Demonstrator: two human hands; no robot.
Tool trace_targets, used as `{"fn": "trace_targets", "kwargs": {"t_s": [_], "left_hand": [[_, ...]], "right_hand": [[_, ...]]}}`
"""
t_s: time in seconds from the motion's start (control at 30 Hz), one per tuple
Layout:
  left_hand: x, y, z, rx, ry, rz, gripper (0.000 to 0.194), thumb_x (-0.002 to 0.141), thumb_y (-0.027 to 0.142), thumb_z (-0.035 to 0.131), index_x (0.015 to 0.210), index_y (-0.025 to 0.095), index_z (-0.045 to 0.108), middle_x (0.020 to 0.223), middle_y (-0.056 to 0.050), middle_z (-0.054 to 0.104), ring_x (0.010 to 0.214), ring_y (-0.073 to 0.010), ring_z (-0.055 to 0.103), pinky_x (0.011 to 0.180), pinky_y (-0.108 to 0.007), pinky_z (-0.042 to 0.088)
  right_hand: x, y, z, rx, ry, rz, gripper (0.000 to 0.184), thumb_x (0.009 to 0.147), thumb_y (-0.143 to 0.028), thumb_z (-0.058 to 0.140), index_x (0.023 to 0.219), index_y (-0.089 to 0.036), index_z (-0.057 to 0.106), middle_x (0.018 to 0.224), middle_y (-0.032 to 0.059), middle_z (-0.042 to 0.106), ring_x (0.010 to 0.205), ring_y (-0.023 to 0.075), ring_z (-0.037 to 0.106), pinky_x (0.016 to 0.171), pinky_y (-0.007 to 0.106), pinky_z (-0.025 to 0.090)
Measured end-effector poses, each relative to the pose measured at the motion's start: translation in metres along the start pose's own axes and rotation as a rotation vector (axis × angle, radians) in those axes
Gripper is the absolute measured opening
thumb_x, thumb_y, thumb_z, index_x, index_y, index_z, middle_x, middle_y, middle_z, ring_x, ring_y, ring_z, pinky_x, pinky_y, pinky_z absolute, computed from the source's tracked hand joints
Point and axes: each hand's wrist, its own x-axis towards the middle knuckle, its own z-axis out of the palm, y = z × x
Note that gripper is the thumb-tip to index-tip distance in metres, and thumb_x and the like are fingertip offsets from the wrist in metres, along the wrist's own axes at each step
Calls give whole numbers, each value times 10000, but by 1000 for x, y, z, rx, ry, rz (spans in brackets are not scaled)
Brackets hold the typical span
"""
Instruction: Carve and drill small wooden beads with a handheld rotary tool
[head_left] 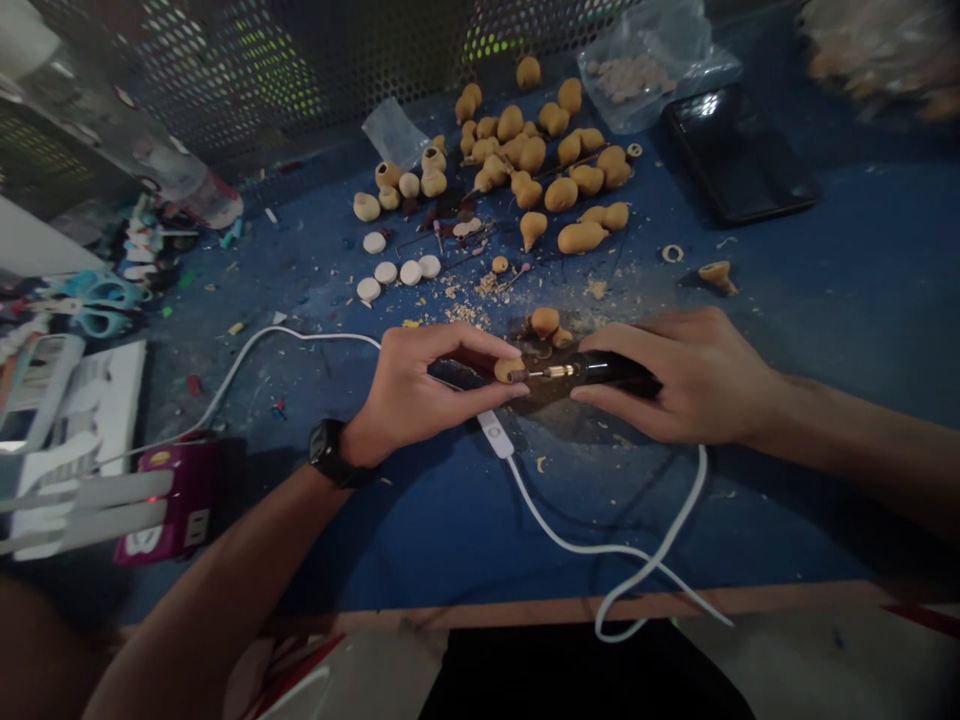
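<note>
Between thumb and fingertips, my left hand (412, 385) pinches a small tan gourd piece (507, 367). My right hand (679, 378) is wrapped around a black rotary tool (616, 370) with a brass chuck. The tool's dark, drum-shaped bit (519, 376) points left and meets the gourd piece; whether it sits inside the opening I cannot tell. Just beyond the tool lies another cut gourd piece (544, 321) with a smaller bit beside it. A white cable with an inline switch (496, 436) runs below my hands. Part of a dark flat object shows behind my left fingers.
Many small gourds (531, 153) lie at the back, near white discs (385, 273) and shavings (487, 282). A black phone-like slab (739, 155) and a plastic bag (637, 70) are back right. At left are blue-handled scissors (101, 300), a purple plug box (172, 500) and a bottle (176, 175).
</note>
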Motion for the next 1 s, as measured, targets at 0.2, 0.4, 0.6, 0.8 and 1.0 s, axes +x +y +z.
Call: {"fn": "trace_targets", "kwargs": {"t_s": [0.2,0.4,0.6,0.8,1.0], "left_hand": [[-1,-3,0,25,-3,-14,211,782,270,932,960,243,822,879,-41,849,693,-167,793,670,-250,691],[-2,-3,0,24,-6,-18,184,792,270,922,944,244,822,866,-36,847,703,-165,796,661,-239,683],[0,-1,0,28,-20,-5,207,781,225,928,956,237,818,890,-37,852,708,-162,799,675,-234,685],[-1,-1,0,30,-30,-1,201,789,246,926,958,256,818,897,-30,851,706,-159,795,673,-236,681],[0,-2,0,33,-40,3,160,823,260,898,959,241,818,883,-34,848,701,-156,793,670,-228,673]], "right_hand": [[0,0,0,-8,2,-19,390,1040,-547,531,1066,-217,737,726,68,764,617,264,705,600,358,423],[1,-1,-1,-2,-25,2,389,1021,-584,523,1049,-260,738,735,53,772,634,279,712,586,361,408],[1,-1,-2,1,-20,-12,400,1026,-565,533,1071,-232,749,744,71,773,639,301,724,595,377,420],[1,0,-1,-46,-13,-46,420,1054,-567,497,1056,-216,728,749,68,777,642,280,727,585,365,421],[1,-1,-1,-72,-18,-60,416,1053,-564,486,1042,-228,730,712,62,762,612,278,712,581,371,414]]}}
